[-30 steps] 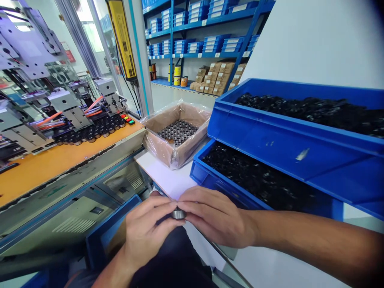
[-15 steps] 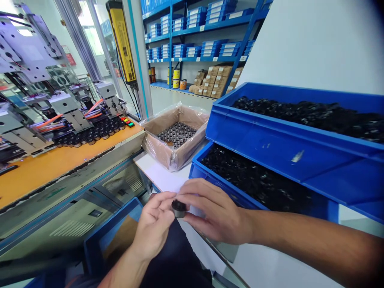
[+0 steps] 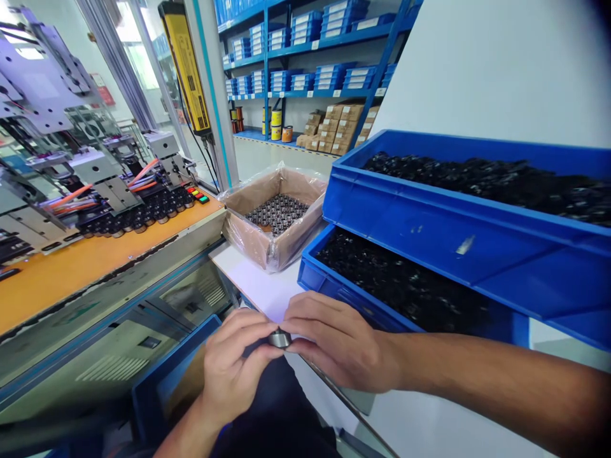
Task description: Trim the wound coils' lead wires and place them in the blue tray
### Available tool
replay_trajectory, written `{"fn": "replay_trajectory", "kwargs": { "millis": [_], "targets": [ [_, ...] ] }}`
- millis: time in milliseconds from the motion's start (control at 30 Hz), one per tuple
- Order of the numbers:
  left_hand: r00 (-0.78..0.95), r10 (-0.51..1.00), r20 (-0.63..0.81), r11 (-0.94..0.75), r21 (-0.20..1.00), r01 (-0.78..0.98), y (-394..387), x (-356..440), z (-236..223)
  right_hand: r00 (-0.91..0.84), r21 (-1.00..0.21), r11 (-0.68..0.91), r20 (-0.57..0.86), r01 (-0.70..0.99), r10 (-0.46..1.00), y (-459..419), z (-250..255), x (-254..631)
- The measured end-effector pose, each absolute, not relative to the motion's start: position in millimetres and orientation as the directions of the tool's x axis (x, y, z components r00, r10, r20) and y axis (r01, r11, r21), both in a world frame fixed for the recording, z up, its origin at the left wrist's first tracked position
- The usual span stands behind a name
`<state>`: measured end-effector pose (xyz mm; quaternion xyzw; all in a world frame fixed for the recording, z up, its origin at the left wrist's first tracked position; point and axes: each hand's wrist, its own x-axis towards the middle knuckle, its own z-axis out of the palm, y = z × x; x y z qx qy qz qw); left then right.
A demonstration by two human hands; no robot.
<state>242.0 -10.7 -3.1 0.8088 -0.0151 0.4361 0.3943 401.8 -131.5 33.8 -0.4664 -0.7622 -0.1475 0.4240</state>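
Note:
Between my two hands is a small round part (image 3: 280,339) with a shiny metal band and a dark top, its ends covered by my fingers. My left hand (image 3: 233,356) pinches it from the left, thumb below and fingers above. From the right, my right hand (image 3: 338,340) grips the same part with its thumb under and fingertips over it. Both hands are above my lap, in front of the white table's edge. Just behind my right hand stands the lower blue bin (image 3: 308,270), holding many small black pieces.
An upper blue bin (image 3: 429,235) of black pieces rests over the lower one. A plastic-lined cardboard box (image 3: 248,238) holds rows of metal parts. At left, a machine (image 3: 109,184) stands on an orange bench (image 3: 95,267) with rows of round parts. A blue crate (image 3: 143,397) sits low left.
My left hand has turned over, its fingers now on top and thumb below. The part has tipped so its metal side faces me, and its black toothed top shows less.

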Motion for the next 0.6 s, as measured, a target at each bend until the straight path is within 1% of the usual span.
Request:
{"fn": "replay_trajectory", "kwargs": {
  "millis": [100, 167, 200, 267, 300, 333, 367, 433, 500, 600],
  "targets": [
    [0.622, 0.364, 0.693, -0.698, 0.645, -0.311, -15.8, 241.7, -5.7, -0.194, -0.187, 0.496, 0.761, 0.848, 0.619, -131.3, 33.5, 399.9],
    [0.624, 0.401, 0.67, -0.731, 0.645, -0.223, -6.3, 238.7, -2.2, -0.159, -0.186, 0.414, 0.726, 0.891, 0.668, -131.3, 33.0, 403.7],
    [0.612, 0.421, 0.669, -0.767, 0.623, -0.154, 5.0, 235.9, 2.4, -0.144, -0.169, 0.366, 0.711, 0.915, 0.689, -131.7, 32.7, 408.8],
    [0.564, 0.491, 0.664, -0.838, 0.537, 0.098, 41.0, 226.9, 17.7, -0.127, -0.113, 0.284, 0.698, 0.952, 0.705, -132.7, 31.7, 427.3],
    [0.528, 0.545, 0.651, -0.835, 0.478, 0.272, 64.5, 220.8, 27.6, -0.129, -0.082, 0.259, 0.702, 0.962, 0.701, -133.2, 30.7, 440.5],
    [0.486, 0.621, 0.614, -0.778, 0.41, 0.476, 90.0, 214.2, 38.0, -0.121, -0.061, 0.228, 0.702, 0.972, 0.702, -133.5, 29.0, 455.7],
    [0.445, 0.671, 0.593, -0.723, 0.389, 0.57, 116.3, 207.7, 48.2, -0.11, -0.045, 0.197, 0.699, 0.979, 0.707, -133.6, 26.5, 472.2],
    [0.396, 0.734, 0.552, -0.64, 0.365, 0.676, 165.6, 196.9, 64.8, -0.059, -0.047, 0.121, 0.671, 0.991, 0.739, -133.6, 17.9, 505.8],
    [0.386, 0.782, 0.489, -0.578, 0.336, 0.744, 203.2, 191.5, 74.7, -0.004, -0.07, 0.063, 0.632, 0.996, 0.775, -134.3, 5.2, 535.0],
    [0.379, 0.817, 0.435, -0.527, 0.296, 0.796, 227.7, 193.2, 81.1, 0.045, -0.111, 0.018, 0.534, 0.994, 0.844, -138.5, -14.5, 562.1]
  ]
}}
